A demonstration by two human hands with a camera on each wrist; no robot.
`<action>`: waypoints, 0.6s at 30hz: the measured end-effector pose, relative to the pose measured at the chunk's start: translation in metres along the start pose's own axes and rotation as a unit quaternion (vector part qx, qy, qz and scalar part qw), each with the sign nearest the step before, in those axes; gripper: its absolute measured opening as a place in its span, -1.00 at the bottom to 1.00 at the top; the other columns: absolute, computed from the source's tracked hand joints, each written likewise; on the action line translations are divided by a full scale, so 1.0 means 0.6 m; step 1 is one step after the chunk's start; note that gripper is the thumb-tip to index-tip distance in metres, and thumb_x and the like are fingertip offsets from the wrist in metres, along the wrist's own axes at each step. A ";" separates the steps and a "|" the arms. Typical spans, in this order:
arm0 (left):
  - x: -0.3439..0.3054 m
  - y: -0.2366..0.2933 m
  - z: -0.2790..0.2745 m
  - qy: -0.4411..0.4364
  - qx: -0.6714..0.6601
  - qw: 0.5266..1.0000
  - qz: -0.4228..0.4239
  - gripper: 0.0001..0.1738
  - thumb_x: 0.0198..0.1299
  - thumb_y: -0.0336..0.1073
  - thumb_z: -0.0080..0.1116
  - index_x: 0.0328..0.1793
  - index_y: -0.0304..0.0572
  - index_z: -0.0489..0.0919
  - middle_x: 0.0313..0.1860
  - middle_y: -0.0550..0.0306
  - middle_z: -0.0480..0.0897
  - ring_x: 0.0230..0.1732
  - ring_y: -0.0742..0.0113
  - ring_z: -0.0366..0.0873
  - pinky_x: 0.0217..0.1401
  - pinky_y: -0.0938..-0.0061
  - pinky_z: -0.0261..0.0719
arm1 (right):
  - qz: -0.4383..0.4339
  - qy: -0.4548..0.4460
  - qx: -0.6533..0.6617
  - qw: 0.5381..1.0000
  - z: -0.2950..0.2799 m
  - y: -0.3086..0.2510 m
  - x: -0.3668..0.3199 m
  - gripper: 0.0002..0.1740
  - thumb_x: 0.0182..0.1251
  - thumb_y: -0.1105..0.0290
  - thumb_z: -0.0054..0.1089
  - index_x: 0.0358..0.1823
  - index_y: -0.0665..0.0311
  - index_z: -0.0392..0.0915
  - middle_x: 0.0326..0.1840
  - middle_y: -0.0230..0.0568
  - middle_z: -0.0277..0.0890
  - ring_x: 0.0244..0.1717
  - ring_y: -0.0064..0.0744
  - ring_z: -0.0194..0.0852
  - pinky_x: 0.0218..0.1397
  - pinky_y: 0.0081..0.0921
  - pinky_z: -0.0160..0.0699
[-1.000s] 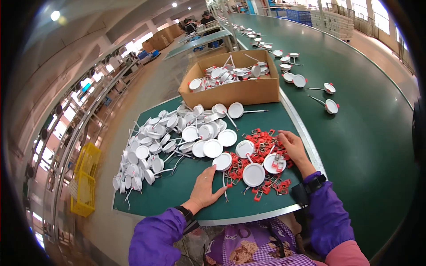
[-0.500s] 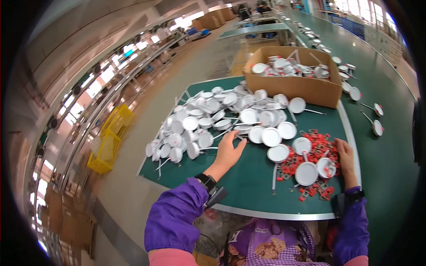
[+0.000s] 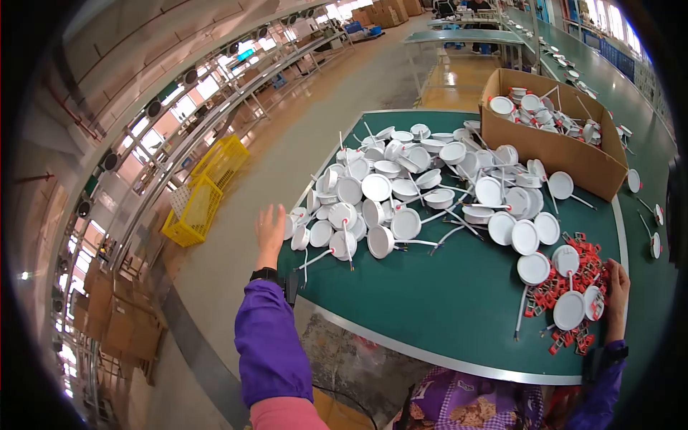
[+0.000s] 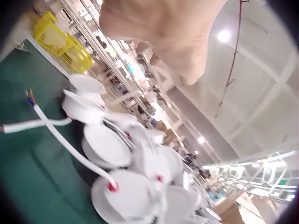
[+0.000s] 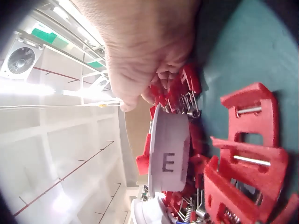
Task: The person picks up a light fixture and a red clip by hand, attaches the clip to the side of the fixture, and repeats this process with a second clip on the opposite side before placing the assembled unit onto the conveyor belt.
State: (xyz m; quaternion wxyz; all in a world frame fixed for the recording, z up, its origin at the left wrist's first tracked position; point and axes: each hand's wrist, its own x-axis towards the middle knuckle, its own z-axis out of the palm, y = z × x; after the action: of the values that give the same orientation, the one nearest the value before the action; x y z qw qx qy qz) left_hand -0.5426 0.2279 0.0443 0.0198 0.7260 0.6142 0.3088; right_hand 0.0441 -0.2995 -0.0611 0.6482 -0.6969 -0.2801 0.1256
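My left hand [image 3: 270,233] is raised at the left edge of the green table [image 3: 430,308], fingers extended, beside the left end of a heap of white round lamps [image 3: 376,187] with cables. In the left wrist view the hand [image 4: 161,32] hangs above the lamps [image 4: 106,145] and holds nothing visible. My right hand [image 3: 616,290] rests at the right side of the pile of red clips [image 3: 545,292]. The right wrist view shows its fingers touching red clips [image 5: 189,84], beside a white lamp [image 5: 169,151] marked E; whether they grip one is unclear.
A cardboard box [image 3: 552,154] of lamps stands at the table's back right. Beyond the right edge runs a green conveyor [image 3: 609,79] with scattered lamps. Yellow crates [image 3: 193,211] sit on the floor at left.
My left hand has moved left from beside the clips, past the front of the lamp heap, to the table's left edge. The head view has swung left. My right hand stays by the clips.
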 end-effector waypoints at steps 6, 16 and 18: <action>0.047 -0.056 0.049 -0.128 -0.022 0.991 -0.035 -0.14 0.25 0.35 -0.48 0.33 -0.24 0.31 0.37 -0.18 0.23 0.46 -0.01 -0.02 0.48 0.10 -0.25 | -0.002 0.012 -0.034 0.999 -0.016 0.020 0.005 -0.59 0.44 0.18 -0.09 0.02 0.41 0.47 -0.15 -0.26 0.53 -0.16 -0.58 0.43 -0.08 -0.67 0.38; 0.057 -0.008 0.099 -0.241 -0.143 0.960 0.022 -0.19 0.23 0.32 -0.22 0.21 -0.32 0.43 0.23 -0.11 0.44 0.30 0.07 0.31 0.33 0.36 0.20 | 0.016 0.039 -0.033 0.999 -0.008 0.004 -0.007 -0.62 0.43 0.24 -0.06 -0.02 0.47 0.48 -0.18 -0.23 0.52 -0.15 -0.56 0.43 -0.02 -0.63 0.37; 0.045 -0.019 0.127 -0.225 -0.228 0.947 0.032 -0.27 0.19 0.22 -0.02 0.18 -0.33 0.46 0.21 -0.13 0.45 0.28 0.11 0.35 0.30 0.37 0.24 | 0.017 0.035 -0.030 0.999 -0.007 0.001 -0.008 -0.63 0.43 0.25 -0.06 -0.02 0.46 0.48 -0.18 -0.23 0.53 -0.15 -0.55 0.44 -0.04 -0.64 0.38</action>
State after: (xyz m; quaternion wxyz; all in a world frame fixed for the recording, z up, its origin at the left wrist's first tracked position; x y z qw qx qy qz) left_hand -0.5150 0.2819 -0.0103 0.3124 0.7716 0.4839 0.2698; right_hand 0.0425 -0.3058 -0.0620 0.6345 -0.7243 -0.2492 0.1036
